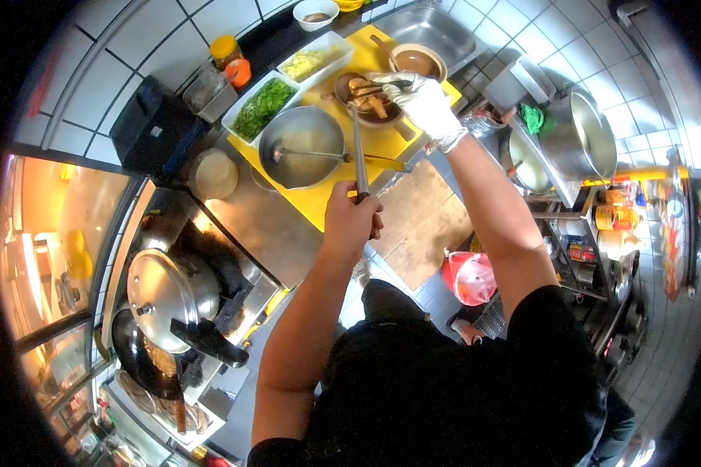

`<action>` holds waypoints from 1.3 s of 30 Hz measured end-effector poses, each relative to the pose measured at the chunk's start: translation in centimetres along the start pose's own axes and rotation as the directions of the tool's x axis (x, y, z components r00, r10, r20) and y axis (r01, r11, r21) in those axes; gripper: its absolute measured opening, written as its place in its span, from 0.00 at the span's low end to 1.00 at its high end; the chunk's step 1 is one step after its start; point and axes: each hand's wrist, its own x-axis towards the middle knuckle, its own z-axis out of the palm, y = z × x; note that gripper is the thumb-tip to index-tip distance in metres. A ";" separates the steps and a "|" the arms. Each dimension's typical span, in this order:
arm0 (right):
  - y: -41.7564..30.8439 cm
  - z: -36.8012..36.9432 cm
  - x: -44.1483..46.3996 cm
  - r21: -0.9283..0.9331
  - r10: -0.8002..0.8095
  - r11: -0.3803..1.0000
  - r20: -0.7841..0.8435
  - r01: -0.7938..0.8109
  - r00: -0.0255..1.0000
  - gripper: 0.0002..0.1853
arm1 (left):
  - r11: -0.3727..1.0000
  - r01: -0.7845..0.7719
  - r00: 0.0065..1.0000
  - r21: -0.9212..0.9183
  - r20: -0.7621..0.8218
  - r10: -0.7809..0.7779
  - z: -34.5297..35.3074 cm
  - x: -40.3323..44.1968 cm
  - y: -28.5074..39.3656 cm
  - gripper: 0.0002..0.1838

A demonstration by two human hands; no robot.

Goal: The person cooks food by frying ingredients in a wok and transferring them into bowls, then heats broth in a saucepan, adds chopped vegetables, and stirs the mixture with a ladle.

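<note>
My bare left hand [351, 216] is closed around the long metal handle of a ladle [358, 148]. Pieces of brown meat [366, 97] sit at the ladle's bowl, above a brown pot [389, 118] on the yellow board [288, 193]. My right hand [424, 109], in a white glove, grips dark chopsticks [389, 85] whose tips reach the meat. Left of the ladle stands a metal pot [302, 177] of pale liquid with another ladle [311, 155] lying in it. Behind it are white tubs of chopped greens [263, 109] and pale yellow pieces [313, 60].
A second brown pot [419, 59] stands beside the sink [436, 31]. At lower left, a lidded pressure cooker [163, 300] and a wok [144, 358] stand on the stove. Large metal pots [580, 136] are on the right, and a red bucket [469, 278] is on the floor.
</note>
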 end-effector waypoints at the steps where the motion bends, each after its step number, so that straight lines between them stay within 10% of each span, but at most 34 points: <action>1: 0.5 -0.1 0.2 -0.019 -0.008 1.000 0.007 0.008 1.000 0.12 | 1.000 -0.004 1.000 0.005 -0.009 0.004 0.2 0.0 0.1 0.23; 16: -2.1 -3.2 0.2 -0.208 0.056 0.975 -0.125 -0.081 0.991 0.12 | 0.996 -0.015 1.000 0.093 -0.024 0.018 1.5 0.0 0.4 0.22; 22: 0.7 -1.4 1.0 -0.010 -0.100 0.995 -0.066 0.099 0.993 0.12 | 0.998 -0.012 1.000 0.067 -0.026 0.014 1.6 0.0 0.5 0.22; 33: 1.6 -3.7 1.2 -0.323 -0.063 0.947 -0.182 0.001 0.981 0.14 | 0.999 -0.027 0.999 -0.022 -0.029 0.027 1.3 -0.2 0.5 0.22; 39: 0.2 -4.7 0.4 -0.337 -0.178 0.937 -0.243 0.089 0.953 0.15 | 0.928 -0.028 1.000 -0.371 -0.004 0.028 0.3 -1.9 0.9 0.22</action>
